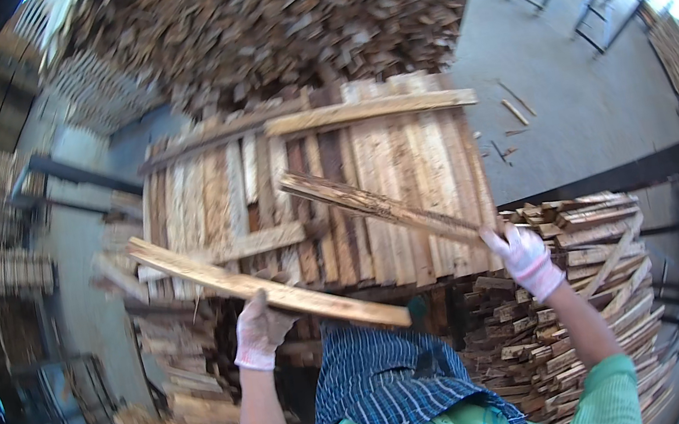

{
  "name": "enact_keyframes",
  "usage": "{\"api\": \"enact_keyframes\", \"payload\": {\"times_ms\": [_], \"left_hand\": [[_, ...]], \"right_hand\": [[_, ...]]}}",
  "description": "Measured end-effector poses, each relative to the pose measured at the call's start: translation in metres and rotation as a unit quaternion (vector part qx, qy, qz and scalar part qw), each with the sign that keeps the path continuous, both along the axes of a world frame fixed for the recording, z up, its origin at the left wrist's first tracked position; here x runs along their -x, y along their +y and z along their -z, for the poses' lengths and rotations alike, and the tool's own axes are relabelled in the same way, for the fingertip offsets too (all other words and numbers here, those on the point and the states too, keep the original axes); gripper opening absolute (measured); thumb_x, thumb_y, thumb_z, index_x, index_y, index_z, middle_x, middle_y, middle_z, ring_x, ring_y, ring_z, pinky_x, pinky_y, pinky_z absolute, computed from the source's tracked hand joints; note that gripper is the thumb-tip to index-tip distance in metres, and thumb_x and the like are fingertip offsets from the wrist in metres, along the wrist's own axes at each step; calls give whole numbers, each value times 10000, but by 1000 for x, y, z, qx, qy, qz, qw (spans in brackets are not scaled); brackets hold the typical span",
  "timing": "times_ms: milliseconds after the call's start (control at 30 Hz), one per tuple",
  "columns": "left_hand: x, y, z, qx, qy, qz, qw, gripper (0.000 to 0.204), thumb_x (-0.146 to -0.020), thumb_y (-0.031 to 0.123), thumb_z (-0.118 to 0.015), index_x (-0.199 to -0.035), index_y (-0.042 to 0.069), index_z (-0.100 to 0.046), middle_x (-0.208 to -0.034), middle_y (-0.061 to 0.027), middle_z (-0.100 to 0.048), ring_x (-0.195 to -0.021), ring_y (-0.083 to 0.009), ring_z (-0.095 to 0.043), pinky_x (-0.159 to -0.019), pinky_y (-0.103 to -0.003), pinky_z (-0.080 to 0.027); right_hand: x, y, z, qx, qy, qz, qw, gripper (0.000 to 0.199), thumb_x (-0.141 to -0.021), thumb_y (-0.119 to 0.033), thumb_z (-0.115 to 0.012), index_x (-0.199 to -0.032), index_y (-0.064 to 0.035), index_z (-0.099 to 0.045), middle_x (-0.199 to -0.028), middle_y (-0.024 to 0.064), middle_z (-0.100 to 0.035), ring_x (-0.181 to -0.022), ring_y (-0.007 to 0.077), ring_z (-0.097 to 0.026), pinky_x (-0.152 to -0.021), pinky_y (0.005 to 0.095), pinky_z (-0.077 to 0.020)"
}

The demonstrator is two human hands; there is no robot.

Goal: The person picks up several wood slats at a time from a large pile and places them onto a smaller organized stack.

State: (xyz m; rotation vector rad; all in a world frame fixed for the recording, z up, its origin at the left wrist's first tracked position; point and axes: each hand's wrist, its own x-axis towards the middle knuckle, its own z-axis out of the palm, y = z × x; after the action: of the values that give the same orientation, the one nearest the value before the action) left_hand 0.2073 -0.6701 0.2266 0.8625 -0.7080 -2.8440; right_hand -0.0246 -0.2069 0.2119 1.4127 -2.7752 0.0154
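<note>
My left hand (262,326), in a white work glove, is closed round a pale wooden slat (271,287) near its middle. That slat slants from the upper left down toward my apron. My gloved right hand (525,261) grips the near right end of a darker, rough-faced wooden slat (383,208). Its other end points up and left over a stack of boards (420,190) laid side by side. Across the far side of the stack lies a light crosswise slat (372,110). A shorter crosswise slat (260,242) rests at the near left.
A large heap of wood pieces (266,28) rises beyond the stack. Piled slats stand at my near right (585,306) and near left (195,395). Wood scraps (515,111) lie on the grey floor (554,107) to the right. Metal frames (593,21) stand farther back.
</note>
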Motion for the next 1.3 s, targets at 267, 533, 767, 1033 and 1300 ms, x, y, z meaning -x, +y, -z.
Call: {"api": "enact_keyframes", "payload": {"times_ms": [267,533,767,1033,1300], "left_hand": [[-68,81,66,-100,-88,-131,982,339,-864,166,-766,-1164,97,-623,-1224,-172,-629,-1197,-461,-568,-999,-767,-412],[-11,125,124,-189,-131,-55,972,540,-981,216,-628,-1363,-67,-372,-1442,-284,-404,-1370,-501,-377,-1112,-748,-298],[28,116,117,-234,-108,-98,961,575,-1000,130,-565,-1471,-59,-292,-1505,-317,-349,-1367,-523,-384,-1087,-772,-302],[-17,141,128,-193,-133,-78,969,366,-949,175,-671,-1219,-11,-510,-1246,-230,-541,-1245,-463,-506,-1048,-787,-339],[38,146,132,-247,-111,-102,957,483,-1020,58,-502,-1464,-3,-323,-1514,-237,-377,-1415,-449,-361,-1106,-763,-301]], "right_hand": [[57,-56,-23,-310,-204,-54,927,923,-737,-467,-818,-1483,-129,-394,-1290,176,-529,-1258,382,-497,-1007,558,-435],[8,-24,31,-158,-37,-105,981,581,-877,-161,-551,-1429,-64,-398,-1129,183,-555,-994,336,-604,-830,465,-500],[38,-88,-19,-208,-360,-75,907,611,-884,-385,-665,-1418,-172,-458,-1275,250,-506,-1200,417,-543,-1015,492,-461],[16,-196,58,-41,-195,-16,980,685,-911,-326,-674,-1502,-136,-384,-1251,215,-560,-1155,384,-565,-968,483,-471],[26,-172,-29,30,-119,-168,978,539,-827,-221,-704,-1328,-121,-529,-1018,173,-609,-889,360,-647,-777,479,-534]]}}
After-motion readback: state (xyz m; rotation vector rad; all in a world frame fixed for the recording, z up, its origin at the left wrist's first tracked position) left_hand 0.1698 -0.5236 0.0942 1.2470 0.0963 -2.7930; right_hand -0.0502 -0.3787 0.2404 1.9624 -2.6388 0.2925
